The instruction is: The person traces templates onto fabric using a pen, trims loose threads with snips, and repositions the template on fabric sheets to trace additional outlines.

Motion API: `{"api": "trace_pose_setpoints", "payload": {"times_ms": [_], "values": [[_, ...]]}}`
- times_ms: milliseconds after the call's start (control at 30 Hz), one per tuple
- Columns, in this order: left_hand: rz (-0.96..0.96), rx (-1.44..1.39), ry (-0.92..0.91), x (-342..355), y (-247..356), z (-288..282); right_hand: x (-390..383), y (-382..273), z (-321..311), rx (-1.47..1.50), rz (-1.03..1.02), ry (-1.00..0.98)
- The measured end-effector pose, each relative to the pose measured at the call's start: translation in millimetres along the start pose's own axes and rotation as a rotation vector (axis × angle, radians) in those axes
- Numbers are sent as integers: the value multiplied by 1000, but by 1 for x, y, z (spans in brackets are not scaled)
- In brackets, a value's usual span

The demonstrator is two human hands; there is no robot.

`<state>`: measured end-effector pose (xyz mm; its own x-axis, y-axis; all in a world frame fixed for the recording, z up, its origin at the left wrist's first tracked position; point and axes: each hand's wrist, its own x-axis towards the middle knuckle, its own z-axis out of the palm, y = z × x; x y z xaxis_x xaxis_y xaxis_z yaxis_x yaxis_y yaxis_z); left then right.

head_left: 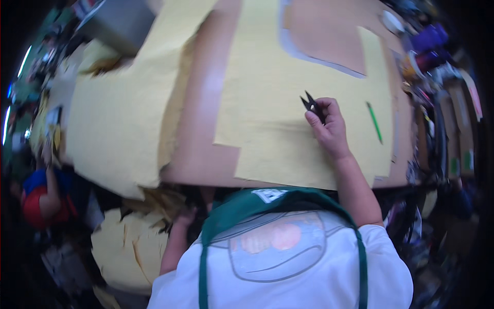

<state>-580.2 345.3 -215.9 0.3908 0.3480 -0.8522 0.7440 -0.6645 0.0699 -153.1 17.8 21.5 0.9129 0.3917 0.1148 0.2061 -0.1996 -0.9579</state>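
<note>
- Right hand (pixel 329 126) grip clenched around small black snips (pixel 310 103), blades parted, resting on yellow fabric (pixel 267 103).
- Left hand (pixel 184 219) below the counter edge (pixel 206 175); its grip cannot be told.
- Trimming appears underway.

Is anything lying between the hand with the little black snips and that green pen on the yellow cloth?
Nothing visible does. The right hand holds the black snips over the yellow fabric, and the green pen lies apart to its right. Only bare fabric shows between them. The left hand is down below the table edge.
</note>
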Motion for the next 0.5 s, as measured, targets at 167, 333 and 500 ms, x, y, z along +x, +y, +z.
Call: {"api": "trace_pose_setpoints", "payload": {"times_ms": [167, 333, 500], "values": [[-231, 184, 84, -24, 71, -18, -38, 24, -106, -274, 40, 360], [-179, 264, 101, -3, 84, -41, -98, 42, -230, -957, 289, 750], [-189, 304, 130, -2, 80, -63, -105, 57, -236, -1476, 537, 795]]}}
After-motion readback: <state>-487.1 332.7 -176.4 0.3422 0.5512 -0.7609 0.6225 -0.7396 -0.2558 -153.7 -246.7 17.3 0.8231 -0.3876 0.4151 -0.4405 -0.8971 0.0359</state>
